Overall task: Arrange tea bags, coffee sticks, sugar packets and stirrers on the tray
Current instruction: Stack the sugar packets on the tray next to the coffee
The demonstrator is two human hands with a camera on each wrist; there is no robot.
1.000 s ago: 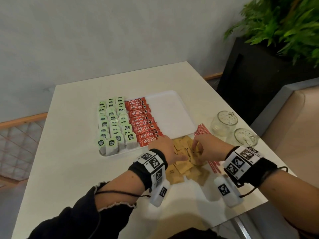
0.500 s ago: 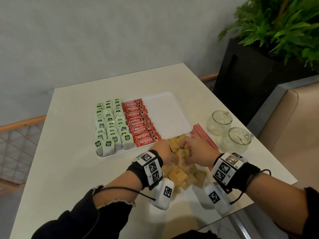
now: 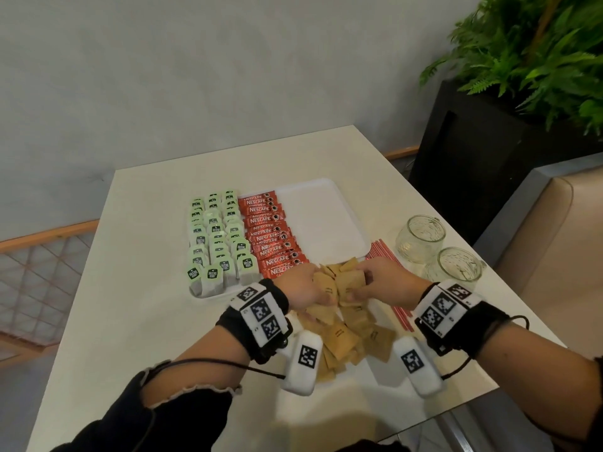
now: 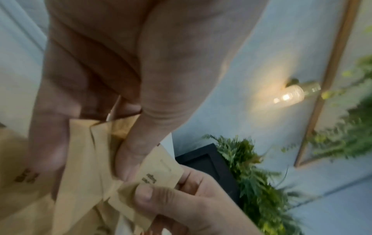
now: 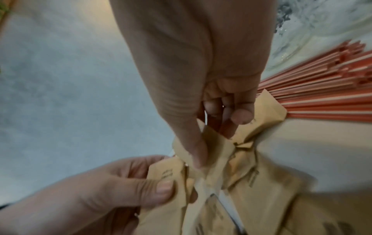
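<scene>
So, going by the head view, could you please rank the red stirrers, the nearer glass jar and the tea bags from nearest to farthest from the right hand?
1. Red stirrers, just beyond the right hand.
2. Nearer glass jar, to its right.
3. Tea bags, far left on the tray.

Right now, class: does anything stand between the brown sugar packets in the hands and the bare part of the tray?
Nothing visible does. Both the left hand and the right hand grip sugar packets just off the tray's near edge; its bare right section lies directly beyond. The coffee sticks sit to the left, the stirrers to the right.
</scene>
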